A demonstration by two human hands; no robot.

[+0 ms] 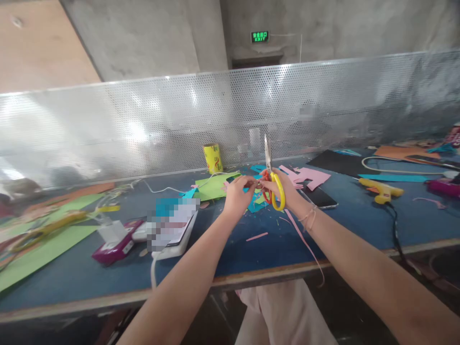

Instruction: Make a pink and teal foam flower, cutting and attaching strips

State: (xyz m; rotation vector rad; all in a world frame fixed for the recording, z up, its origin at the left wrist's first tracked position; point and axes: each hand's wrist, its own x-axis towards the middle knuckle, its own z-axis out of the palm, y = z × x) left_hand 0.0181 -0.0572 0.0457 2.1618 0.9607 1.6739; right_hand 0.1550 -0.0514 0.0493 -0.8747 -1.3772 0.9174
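My right hand grips a pair of scissors, blades pointing up and away, with yellow and red handle loops around the fingers. My left hand is closed in a pinch, its fingertips meeting those of my right hand. Whatever lies between the fingertips is too small to make out. Beneath and behind both hands lie blue paper scraps, a green paper sheet and pink paper pieces. A thin pink strip hangs over the table edge below my right wrist.
A yellow tube stands near the perforated metal screen. A purple power strip and a white device are at left. A yellow glue gun with a black cord and a dark phone lie at right.
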